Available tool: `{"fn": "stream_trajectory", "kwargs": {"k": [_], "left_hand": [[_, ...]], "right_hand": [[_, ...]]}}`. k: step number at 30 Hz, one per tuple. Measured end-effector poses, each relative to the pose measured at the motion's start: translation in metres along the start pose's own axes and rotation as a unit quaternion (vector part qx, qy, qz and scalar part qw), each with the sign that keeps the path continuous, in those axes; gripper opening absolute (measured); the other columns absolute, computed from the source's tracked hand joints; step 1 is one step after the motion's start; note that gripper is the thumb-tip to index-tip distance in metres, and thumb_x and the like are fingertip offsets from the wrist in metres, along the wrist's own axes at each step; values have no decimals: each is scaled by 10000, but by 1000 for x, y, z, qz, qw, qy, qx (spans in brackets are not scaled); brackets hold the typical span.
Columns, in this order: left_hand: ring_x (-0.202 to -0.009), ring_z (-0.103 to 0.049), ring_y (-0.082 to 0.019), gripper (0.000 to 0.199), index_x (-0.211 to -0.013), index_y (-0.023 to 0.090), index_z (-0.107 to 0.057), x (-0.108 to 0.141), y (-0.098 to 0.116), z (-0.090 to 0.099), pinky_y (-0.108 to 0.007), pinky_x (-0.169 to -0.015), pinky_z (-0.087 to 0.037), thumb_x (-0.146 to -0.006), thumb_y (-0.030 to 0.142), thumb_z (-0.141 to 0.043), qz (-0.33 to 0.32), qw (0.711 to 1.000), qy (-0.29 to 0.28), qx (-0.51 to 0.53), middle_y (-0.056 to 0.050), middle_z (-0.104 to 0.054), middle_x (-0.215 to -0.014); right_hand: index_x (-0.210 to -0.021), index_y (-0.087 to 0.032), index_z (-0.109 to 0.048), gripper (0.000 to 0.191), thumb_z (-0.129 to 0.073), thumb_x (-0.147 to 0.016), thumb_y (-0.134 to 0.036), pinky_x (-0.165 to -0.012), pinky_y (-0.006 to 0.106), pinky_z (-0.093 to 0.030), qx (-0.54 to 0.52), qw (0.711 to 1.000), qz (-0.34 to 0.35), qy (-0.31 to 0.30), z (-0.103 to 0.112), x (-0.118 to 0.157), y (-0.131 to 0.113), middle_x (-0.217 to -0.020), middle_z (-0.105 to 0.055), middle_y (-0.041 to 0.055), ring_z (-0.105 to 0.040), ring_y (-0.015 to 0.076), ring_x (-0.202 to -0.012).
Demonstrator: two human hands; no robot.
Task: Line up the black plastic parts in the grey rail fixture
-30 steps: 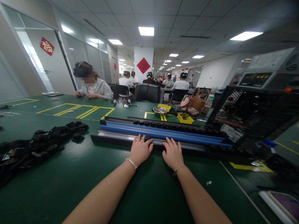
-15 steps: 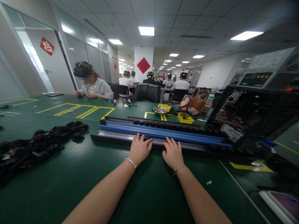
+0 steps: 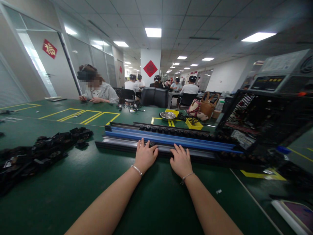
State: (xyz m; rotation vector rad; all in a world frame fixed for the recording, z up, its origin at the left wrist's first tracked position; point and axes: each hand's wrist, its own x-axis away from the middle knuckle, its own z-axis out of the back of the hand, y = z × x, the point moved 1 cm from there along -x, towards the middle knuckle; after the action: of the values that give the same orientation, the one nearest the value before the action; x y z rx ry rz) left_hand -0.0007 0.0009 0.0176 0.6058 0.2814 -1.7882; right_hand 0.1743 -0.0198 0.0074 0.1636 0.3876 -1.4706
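Note:
My left hand [image 3: 146, 156] lies over the near edge of a long black rail with a silver channel [image 3: 119, 142], its fingers spread. A small black part [image 3: 152, 143] sits in the channel between its fingers and thumb; I cannot tell whether they touch it. My right hand [image 3: 181, 159] rests farther right on the same rail, fingers apart and holding nothing that I can see. Just behind lies a long blue rail [image 3: 171, 137], parallel to the first. A row of small black parts [image 3: 168, 131] lines a further black rail behind the blue one.
Black parts [image 3: 46, 148] are heaped on the green table [image 3: 93, 192] at left. An open computer case [image 3: 259, 117] stands at right. Beyond the rails are a metal bowl [image 3: 168, 115] and a yellow tray [image 3: 194, 125]. A phone [image 3: 297, 212] lies near right. Someone [image 3: 99, 91] sits across the table.
My left hand has shifted slightly to the left and away from me along the rail. My right hand has stayed in place.

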Motion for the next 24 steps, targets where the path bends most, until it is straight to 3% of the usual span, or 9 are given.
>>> {"fn": "stream_trajectory", "kwargs": {"k": [24], "left_hand": [[-1257, -411, -311, 321, -972, 334, -720, -2, -8, -3, -489, -1067, -238, -857, 387, -425, 25, 999, 31, -4, -48, -648, -1152]], "right_hand": [[-1143, -210, -591, 400, -445, -771, -206, -1094, 509, -125, -9, 1000, -5, 1, -2, 0, 1, -1419, -407, 52, -298, 262, -1319]]}}
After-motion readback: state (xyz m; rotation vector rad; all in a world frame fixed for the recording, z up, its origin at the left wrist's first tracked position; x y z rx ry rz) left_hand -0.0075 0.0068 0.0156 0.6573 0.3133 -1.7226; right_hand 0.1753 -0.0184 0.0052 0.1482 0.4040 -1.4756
